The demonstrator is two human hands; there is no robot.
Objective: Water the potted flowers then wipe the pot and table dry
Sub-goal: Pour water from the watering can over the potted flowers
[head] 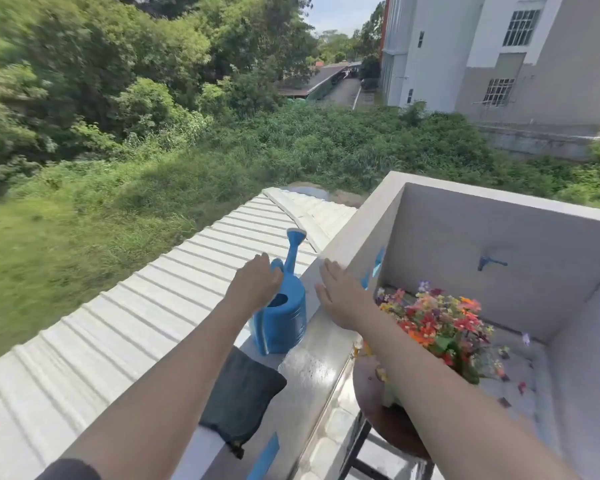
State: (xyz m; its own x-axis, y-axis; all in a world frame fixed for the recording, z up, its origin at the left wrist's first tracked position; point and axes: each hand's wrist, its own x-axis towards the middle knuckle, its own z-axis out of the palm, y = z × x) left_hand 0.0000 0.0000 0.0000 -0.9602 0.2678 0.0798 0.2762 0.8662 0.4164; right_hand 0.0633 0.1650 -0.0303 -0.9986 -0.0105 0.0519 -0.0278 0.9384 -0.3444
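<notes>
A blue watering can (284,320) stands upright on the balcony ledge (312,375), its spout pointing away from me. My left hand (255,285) lies over the can's top handle with the fingers curled round it. Just right of the can, my right hand (340,299) is held flat above the ledge, fingers straight, holding nothing. Bright red, orange and purple flowers (437,323) stand on a small round brown table (392,427) below the ledge; my right forearm hides most of the pot. A folded dark cloth (243,400) lies on the ledge near me.
The ledge top looks wet and shiny. Beyond it, a white corrugated roof (136,323) drops away to the left. Grey walls enclose the balcony corner, with a blue tap (489,263) on the far wall. Loose petals lie on the floor. Blue tape strips (265,457) mark the ledge.
</notes>
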